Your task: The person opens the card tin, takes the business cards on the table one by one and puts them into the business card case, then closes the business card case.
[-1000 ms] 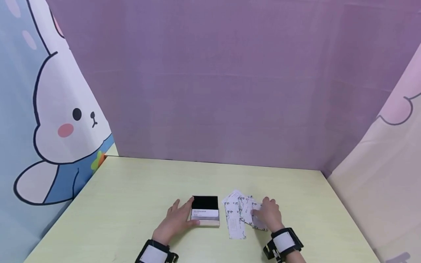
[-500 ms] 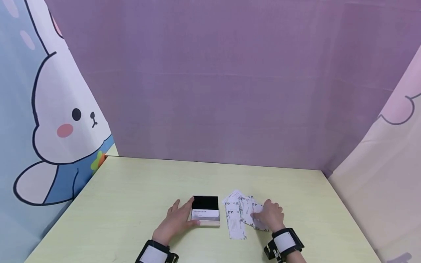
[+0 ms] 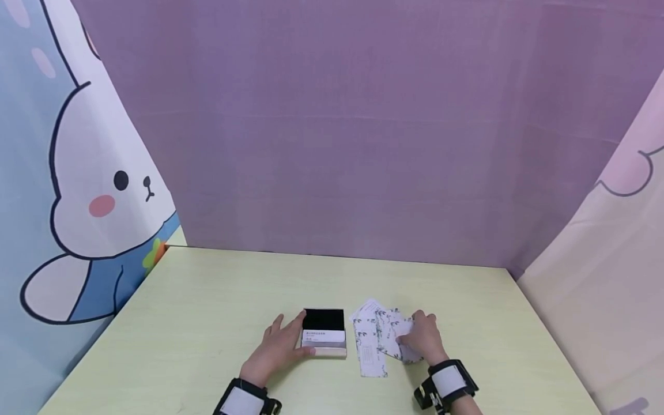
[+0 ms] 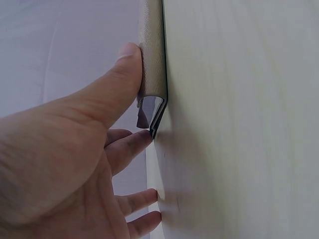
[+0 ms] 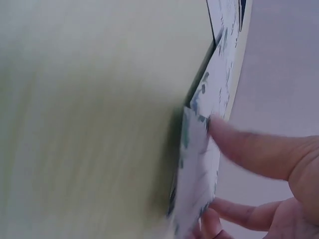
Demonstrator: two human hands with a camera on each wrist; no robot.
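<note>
1. A pale green table stands before a purple backdrop, with a cartoon rabbit curtain hanging to the left — at the near edge sits an open card case, its black lid raised.

2. The left hand steadies the card case from the case's left side. The thumb presses along its beige front edge, and the other fingers lie nearly straight on the table beside it.

3. Just right of the case lies a loose fan of leaf-printed cards. The right hand rests on the far side of the fan from the case and pinches one card, lifted at an angle off the table — thumb on top, fingers curled beneath.

4. By the look of it, this is the pick-up step. The next move would call for carrying the card left to the case and squaring it with the slot.

5. Inside the case, a white printed card shows below the lid. Whether more lie under it cannot be told.
</note>
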